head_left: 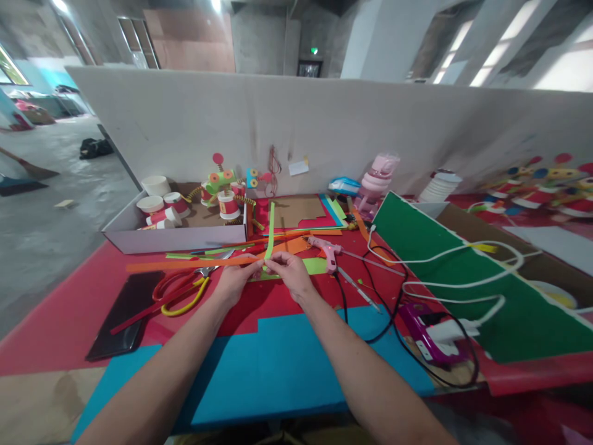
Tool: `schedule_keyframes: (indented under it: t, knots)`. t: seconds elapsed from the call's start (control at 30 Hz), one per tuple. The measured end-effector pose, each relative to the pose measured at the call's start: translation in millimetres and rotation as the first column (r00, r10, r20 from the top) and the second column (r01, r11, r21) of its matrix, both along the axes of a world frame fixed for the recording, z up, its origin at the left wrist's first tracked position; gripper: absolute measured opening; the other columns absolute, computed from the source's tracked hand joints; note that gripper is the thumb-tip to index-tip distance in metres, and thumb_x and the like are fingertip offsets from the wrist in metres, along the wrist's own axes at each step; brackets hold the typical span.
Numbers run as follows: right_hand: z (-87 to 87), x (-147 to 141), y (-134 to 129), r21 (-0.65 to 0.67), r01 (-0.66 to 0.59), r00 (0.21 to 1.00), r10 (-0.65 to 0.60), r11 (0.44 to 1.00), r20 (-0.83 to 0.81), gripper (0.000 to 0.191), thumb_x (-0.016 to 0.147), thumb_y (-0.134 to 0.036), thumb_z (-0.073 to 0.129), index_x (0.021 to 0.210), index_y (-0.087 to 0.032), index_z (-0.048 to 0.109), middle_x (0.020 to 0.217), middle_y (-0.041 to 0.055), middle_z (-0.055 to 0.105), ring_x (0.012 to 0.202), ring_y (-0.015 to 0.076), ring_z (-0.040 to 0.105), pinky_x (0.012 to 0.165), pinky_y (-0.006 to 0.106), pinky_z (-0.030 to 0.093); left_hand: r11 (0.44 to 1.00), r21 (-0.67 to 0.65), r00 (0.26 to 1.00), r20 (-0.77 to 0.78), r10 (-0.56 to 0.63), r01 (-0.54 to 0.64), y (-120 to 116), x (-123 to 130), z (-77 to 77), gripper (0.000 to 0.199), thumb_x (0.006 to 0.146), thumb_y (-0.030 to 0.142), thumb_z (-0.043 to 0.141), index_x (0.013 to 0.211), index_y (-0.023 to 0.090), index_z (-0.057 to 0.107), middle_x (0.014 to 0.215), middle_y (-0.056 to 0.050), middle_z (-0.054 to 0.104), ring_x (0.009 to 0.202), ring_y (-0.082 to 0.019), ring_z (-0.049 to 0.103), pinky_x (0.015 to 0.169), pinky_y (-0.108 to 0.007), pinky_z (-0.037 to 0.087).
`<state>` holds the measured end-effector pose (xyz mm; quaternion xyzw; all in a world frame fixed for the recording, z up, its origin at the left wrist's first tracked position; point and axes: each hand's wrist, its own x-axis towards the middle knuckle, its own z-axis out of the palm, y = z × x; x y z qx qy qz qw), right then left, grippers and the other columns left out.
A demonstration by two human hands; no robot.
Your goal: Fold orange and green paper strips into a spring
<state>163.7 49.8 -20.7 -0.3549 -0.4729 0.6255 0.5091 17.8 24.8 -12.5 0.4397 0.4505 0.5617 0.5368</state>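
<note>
My left hand (236,281) and my right hand (293,273) meet over the middle of the table, fingertips pinched together. Between them, an orange paper strip (176,266) runs out to the left and a light green paper strip (271,228) stands up away from me. The two strips cross at my fingertips; whether they are stuck together there is hidden. Just left of my left hand lie scissors (205,289) with red and yellow handles. A pink hot glue gun (330,253) rests beyond my right hand, nozzle pointing left.
A white box (180,240) holds paper cups and a cup figure (228,204). A black phone (125,315) lies at left, blue card (278,377) in front. On the right are a pen (359,289), black and white cables, a purple power strip (419,334) and a green panel (440,278).
</note>
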Motion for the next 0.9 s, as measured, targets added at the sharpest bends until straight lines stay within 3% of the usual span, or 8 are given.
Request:
schedule_keyframes:
  t: [0.1, 0.2, 0.47, 0.6, 0.9]
  knots:
    - [0.9, 0.7, -0.6, -0.041, -0.068, 0.997, 0.066, 0.997, -0.051, 0.033, 0.056, -0.041, 0.084, 0.072, -0.019, 0.066, 0.065, -0.0028, 0.065, 0.062, 0.0125, 0.060, 0.069, 0.028, 0.052, 0.999, -0.042, 0.999, 0.045, -0.022, 0.024, 2.5, -2.4, -3.9, 0.028, 0.062, 0.037, 0.082, 0.067, 0.013, 0.068, 0.058, -0.001, 0.061, 0.055, -0.010, 0.050, 0.056, -0.023, 0.039]
    - [0.2, 1.9, -0.8, -0.097, -0.125, 0.990, 0.119, 0.987, -0.071, 0.034, 0.056, -0.041, 0.085, 0.073, -0.018, 0.065, 0.064, -0.0029, 0.064, 0.061, 0.0118, 0.060, 0.068, 0.028, 0.053, 0.999, -0.043, 0.999, -0.013, -0.034, 0.034, 3.4, -4.6, -5.5, 0.030, 0.063, 0.038, 0.081, 0.062, 0.012, 0.066, 0.055, -0.001, 0.059, 0.053, -0.010, 0.049, 0.055, -0.023, 0.038]
    - [-2.8, -1.3, -0.6, -0.140, -0.070, 0.997, 0.062, 0.988, -0.055, 0.039, 0.050, -0.040, 0.087, 0.070, -0.017, 0.064, 0.065, -0.0031, 0.064, 0.061, 0.0117, 0.061, 0.068, 0.028, 0.053, 1.000, -0.016, 0.996, -0.085, -0.025, 0.024, 3.6, -5.1, -3.9, 0.032, 0.062, 0.037, 0.081, 0.054, 0.013, 0.062, 0.052, -0.001, 0.058, 0.052, -0.010, 0.049, 0.054, -0.023, 0.037]
    - [-1.7, -0.5, -0.7, -0.116, -0.043, 0.999, 0.041, 0.992, -0.021, 0.038, 0.049, -0.041, 0.087, 0.068, -0.018, 0.064, 0.062, -0.0031, 0.063, 0.059, 0.0118, 0.060, 0.065, 0.028, 0.053, 0.999, -0.005, 0.996, -0.078, -0.034, 0.034, 1.9, -3.5, -1.0, 0.030, 0.061, 0.038, 0.081, 0.056, 0.013, 0.064, 0.052, 0.000, 0.058, 0.051, -0.010, 0.048, 0.053, -0.023, 0.037]
    - [1.1, 6.3, 3.1, -0.086, -0.050, 0.997, 0.055, 0.995, 0.061, 0.033, 0.054, -0.041, 0.084, 0.066, -0.018, 0.063, 0.057, -0.0031, 0.063, 0.055, 0.0118, 0.059, 0.061, 0.026, 0.051, 0.998, 0.015, 0.998, 0.008, 0.064, -0.064, 4.6, -6.6, -0.9, 0.030, 0.060, 0.035, 0.083, 0.056, 0.013, 0.063, 0.053, 0.001, 0.057, 0.053, -0.010, 0.049, 0.055, -0.023, 0.038]
